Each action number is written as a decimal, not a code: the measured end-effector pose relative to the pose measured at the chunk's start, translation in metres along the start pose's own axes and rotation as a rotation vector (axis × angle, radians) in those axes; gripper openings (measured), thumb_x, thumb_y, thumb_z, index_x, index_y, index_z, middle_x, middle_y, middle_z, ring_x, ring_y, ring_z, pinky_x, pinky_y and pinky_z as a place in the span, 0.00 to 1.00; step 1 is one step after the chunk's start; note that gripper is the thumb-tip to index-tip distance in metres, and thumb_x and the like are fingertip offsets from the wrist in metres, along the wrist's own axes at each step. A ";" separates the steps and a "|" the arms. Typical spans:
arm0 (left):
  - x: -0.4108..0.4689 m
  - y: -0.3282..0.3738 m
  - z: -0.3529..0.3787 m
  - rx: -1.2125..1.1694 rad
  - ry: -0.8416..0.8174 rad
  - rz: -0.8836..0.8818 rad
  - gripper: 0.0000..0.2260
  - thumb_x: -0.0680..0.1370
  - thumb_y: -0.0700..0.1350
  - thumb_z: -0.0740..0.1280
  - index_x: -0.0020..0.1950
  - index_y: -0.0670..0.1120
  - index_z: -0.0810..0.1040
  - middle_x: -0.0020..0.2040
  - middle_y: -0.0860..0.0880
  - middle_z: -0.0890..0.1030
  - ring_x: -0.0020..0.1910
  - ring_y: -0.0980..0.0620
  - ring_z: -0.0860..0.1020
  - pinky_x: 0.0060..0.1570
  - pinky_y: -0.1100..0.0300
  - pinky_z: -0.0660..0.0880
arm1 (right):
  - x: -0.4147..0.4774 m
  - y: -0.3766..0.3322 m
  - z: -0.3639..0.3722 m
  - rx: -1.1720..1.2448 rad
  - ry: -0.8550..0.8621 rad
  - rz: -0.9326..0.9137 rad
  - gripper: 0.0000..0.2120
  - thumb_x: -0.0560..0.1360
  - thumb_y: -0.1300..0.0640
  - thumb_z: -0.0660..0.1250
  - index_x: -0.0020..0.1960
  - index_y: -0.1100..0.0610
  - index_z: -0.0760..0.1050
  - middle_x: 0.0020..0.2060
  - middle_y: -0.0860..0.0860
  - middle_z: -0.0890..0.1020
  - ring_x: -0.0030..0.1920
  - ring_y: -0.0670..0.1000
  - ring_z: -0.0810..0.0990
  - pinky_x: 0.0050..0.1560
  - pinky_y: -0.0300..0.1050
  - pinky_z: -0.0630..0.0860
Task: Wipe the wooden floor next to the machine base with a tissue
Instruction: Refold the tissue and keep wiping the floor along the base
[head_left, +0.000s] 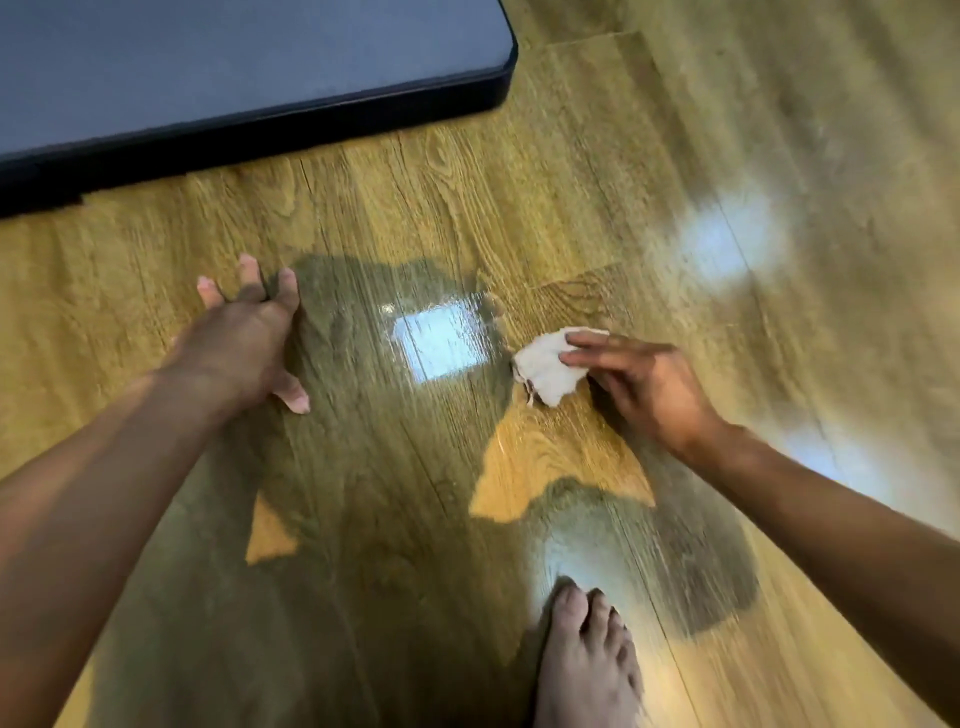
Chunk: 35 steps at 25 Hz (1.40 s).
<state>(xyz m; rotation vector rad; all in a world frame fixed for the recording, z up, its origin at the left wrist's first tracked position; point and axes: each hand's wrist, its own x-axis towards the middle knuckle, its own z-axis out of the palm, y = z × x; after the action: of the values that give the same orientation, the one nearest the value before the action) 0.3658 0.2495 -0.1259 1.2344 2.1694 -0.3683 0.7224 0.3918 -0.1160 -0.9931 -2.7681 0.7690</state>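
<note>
— Tissue, where is it?
— On the wooden floor, right of centre, under the right hand. Its fingers lie straight across it, pressing, not curled.
— And the left hand?
— Left of the tissue, well apart, fingers spread on the boards, holding nothing.
— The machine base?
— Far left, dark, apart from both hands. One bare foot stands near.

Crumpled tissue — wooden floor

Glossy wooden floor, crumpled paper tissue
</note>
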 end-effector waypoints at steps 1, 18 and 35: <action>0.000 -0.001 0.000 0.000 0.005 -0.001 0.63 0.57 0.50 0.82 0.77 0.52 0.40 0.77 0.45 0.36 0.73 0.31 0.41 0.66 0.33 0.60 | 0.014 -0.004 -0.002 -0.001 0.031 0.063 0.14 0.74 0.68 0.67 0.56 0.56 0.81 0.58 0.53 0.81 0.57 0.51 0.81 0.63 0.38 0.70; -0.003 0.005 -0.009 0.048 -0.011 -0.001 0.63 0.57 0.50 0.83 0.78 0.49 0.42 0.77 0.40 0.39 0.72 0.27 0.45 0.66 0.34 0.60 | -0.048 -0.020 0.006 -0.158 0.046 0.241 0.20 0.79 0.49 0.61 0.70 0.53 0.69 0.64 0.54 0.74 0.58 0.52 0.75 0.59 0.51 0.75; -0.007 0.009 -0.010 -0.001 -0.069 -0.032 0.62 0.59 0.48 0.81 0.77 0.51 0.38 0.76 0.45 0.32 0.73 0.32 0.39 0.65 0.32 0.62 | 0.094 0.005 0.006 -0.157 0.196 0.156 0.16 0.77 0.57 0.65 0.64 0.58 0.74 0.57 0.59 0.76 0.54 0.59 0.74 0.54 0.57 0.74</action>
<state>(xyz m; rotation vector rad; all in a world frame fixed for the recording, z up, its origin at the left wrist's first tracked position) 0.3722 0.2545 -0.1131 1.1708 2.1327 -0.4172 0.6501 0.4507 -0.1310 -1.2515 -2.6369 0.4481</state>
